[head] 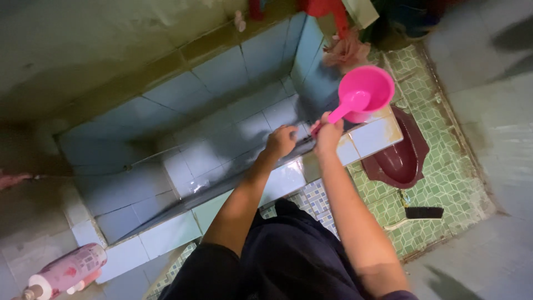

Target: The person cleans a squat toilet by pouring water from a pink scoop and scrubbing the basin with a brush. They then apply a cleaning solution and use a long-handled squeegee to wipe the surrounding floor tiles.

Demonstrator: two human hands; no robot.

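Right hand [328, 135] clamped the pink dipper [363, 93] over the tiled tank [288, 178]; left hand [280, 141], fingers curled, scrubbed inside; rinsing seemed due.

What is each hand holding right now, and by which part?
The right hand grips the pink dipper by the end of its handle. The left hand rests inside the tiled tub; whether it holds anything cannot be told.

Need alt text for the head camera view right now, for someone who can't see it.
Seen from above, a person leans over a blue-tiled water basin, right hand holding a pink dipper by its handle, left hand resting on the inner wall. A maroon squat toilet sits on green floor tiles beside it.
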